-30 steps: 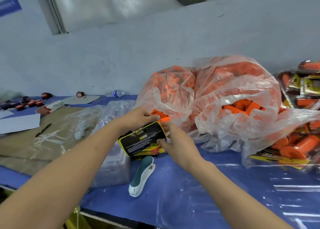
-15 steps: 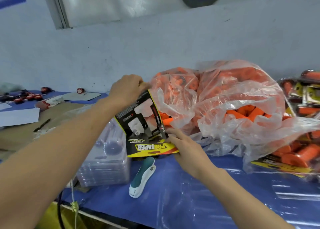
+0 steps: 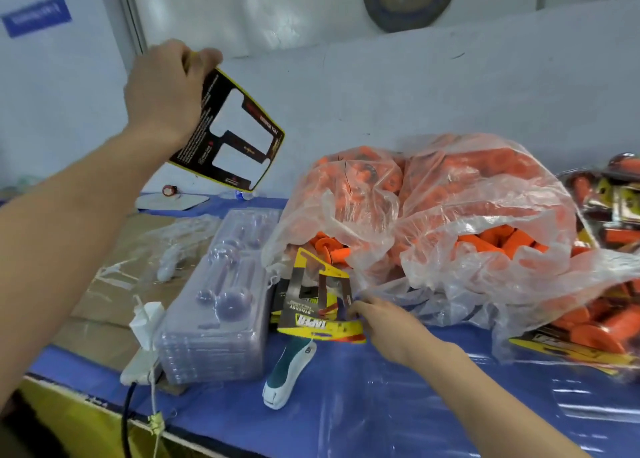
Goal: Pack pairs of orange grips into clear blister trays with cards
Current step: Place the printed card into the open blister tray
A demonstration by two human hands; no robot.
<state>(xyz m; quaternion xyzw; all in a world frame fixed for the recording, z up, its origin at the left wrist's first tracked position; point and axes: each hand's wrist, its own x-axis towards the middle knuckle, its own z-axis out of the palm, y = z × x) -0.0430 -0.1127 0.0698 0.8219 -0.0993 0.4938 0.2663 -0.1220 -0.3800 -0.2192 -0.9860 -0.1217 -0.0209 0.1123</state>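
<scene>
Head view: left hand (image 3: 162, 90) grips raised card (image 3: 239, 135), right hand (image 3: 384, 326) pinches lower card (image 3: 311, 305) above stapler (image 3: 287, 371), beside trays (image 3: 214, 312).

packed blisters (image 3: 620, 198) cut by R edge | stapler (image 3: 285, 367) top under card (image 3: 318, 324) | wall sign (image 3: 36, 16) txt blurred

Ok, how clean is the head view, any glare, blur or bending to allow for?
Head view: evenly lit, no hard shadows; glare streaks on the blue table cover at lower right; sheen on the clear bags veils some orange grips; wall ledge slants with the head tilt; the raised card in the left hand is slightly soft, small print unreadable.
</scene>
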